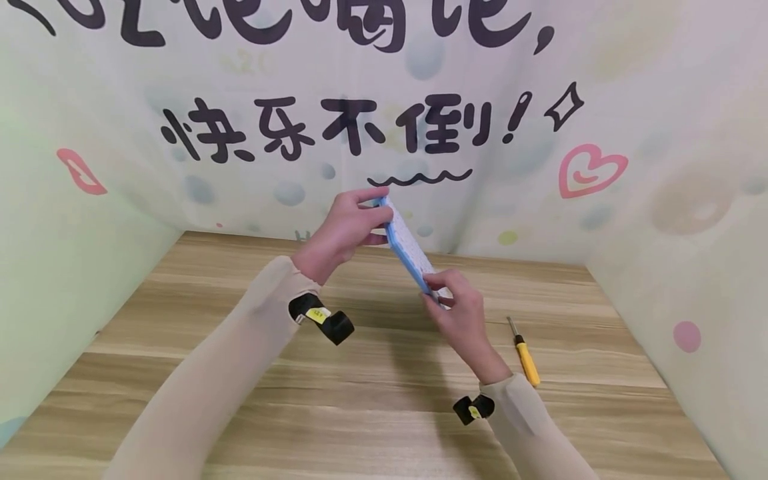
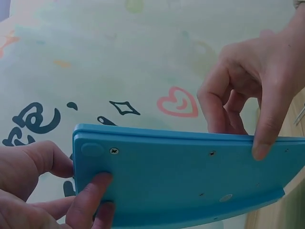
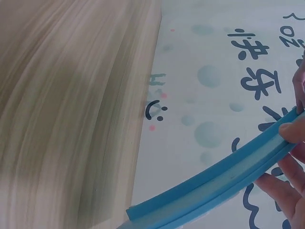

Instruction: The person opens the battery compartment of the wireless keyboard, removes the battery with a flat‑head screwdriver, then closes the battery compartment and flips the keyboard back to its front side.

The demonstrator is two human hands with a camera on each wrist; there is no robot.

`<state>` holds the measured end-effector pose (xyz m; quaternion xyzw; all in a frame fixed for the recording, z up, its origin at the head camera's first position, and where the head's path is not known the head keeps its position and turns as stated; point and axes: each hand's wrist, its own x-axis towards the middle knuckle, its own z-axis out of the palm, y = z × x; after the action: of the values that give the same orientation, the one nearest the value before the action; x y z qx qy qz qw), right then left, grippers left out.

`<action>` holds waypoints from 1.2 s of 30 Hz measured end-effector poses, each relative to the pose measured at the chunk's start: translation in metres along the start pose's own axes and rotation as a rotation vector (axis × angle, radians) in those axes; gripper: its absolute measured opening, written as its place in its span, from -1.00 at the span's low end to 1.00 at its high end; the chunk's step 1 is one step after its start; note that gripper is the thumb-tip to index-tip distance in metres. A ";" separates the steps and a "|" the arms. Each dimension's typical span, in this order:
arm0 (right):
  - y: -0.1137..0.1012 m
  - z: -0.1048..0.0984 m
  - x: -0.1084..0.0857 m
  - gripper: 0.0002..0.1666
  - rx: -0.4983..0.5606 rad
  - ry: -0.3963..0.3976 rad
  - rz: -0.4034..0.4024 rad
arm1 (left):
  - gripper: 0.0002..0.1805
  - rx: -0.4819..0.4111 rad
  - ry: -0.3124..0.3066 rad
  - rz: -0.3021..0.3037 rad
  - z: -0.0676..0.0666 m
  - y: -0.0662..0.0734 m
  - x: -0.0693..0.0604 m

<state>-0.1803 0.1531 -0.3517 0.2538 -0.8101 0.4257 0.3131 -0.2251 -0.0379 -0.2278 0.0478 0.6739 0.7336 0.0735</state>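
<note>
A person in pale sleeves holds up what looks like a light-blue keyboard (image 1: 413,243) with both bare hands, tilted on edge above a wood-grain table (image 1: 360,427). The left hand (image 1: 351,227) has a closed grip on the far, upper end, fingers spread over both faces. The right hand (image 1: 462,310) pinches the nearer, lower end, its grip narrowed to the thickness of the case, with the thumb on the blue underside and the fingers over the opposite face. Seen from the left wrist, the underside carries small screws (image 2: 212,153) and a round foot (image 2: 92,149) at one corner. A yellow-handled screwdriver (image 1: 525,360) lies on the table just beyond the right forearm, well apart from the keyboard, its shaft pointing toward the back wall. Black straps with yellow labels circle both wrists. Behind, a pale wall hanging (image 1: 528,193) bears bold dark Chinese lettering, a wavy line and a pink heart (image 1: 591,156) to the right.
</note>
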 end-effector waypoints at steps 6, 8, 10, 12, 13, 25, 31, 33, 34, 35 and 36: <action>-0.005 0.000 0.001 -0.63 0.055 0.047 0.027 | -0.47 -0.017 0.007 0.025 0.005 0.004 0.000; -0.009 -0.001 0.003 -0.63 0.084 0.046 0.041 | -0.47 -0.025 0.004 0.031 0.007 0.006 0.000; -0.019 -0.003 0.005 -0.64 0.099 0.041 0.057 | -0.47 -0.039 -0.003 0.036 0.009 0.006 0.001; -0.029 -0.006 0.007 -0.65 0.110 0.036 0.082 | -0.47 -0.043 -0.007 0.038 0.010 0.007 0.001; -0.034 -0.007 0.008 -0.65 0.109 0.033 0.093 | -0.47 -0.042 -0.009 0.039 0.011 0.007 0.002; -0.025 -0.006 0.005 -0.69 0.101 0.084 0.138 | -0.46 -0.093 0.012 0.029 0.024 0.007 0.006; -0.009 -0.003 0.002 -0.69 0.119 0.110 0.171 | -0.45 -0.102 0.034 0.037 0.030 0.007 0.008; -0.010 -0.003 0.003 -0.70 0.135 0.124 0.179 | -0.45 -0.105 0.038 0.041 0.032 0.006 0.009; -0.012 -0.004 0.004 -0.70 0.141 0.131 0.185 | -0.45 -0.108 0.039 0.042 0.032 0.005 0.009; -0.016 -0.005 0.005 -0.70 0.143 0.138 0.183 | -0.45 -0.107 0.039 0.046 0.032 0.005 0.010; -0.020 -0.005 0.006 -0.70 0.143 0.145 0.185 | -0.45 -0.104 0.039 0.051 0.033 0.004 0.010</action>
<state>-0.1691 0.1468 -0.3345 0.1684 -0.7728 0.5268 0.3112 -0.2298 -0.0041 -0.2217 0.0469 0.6349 0.7699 0.0441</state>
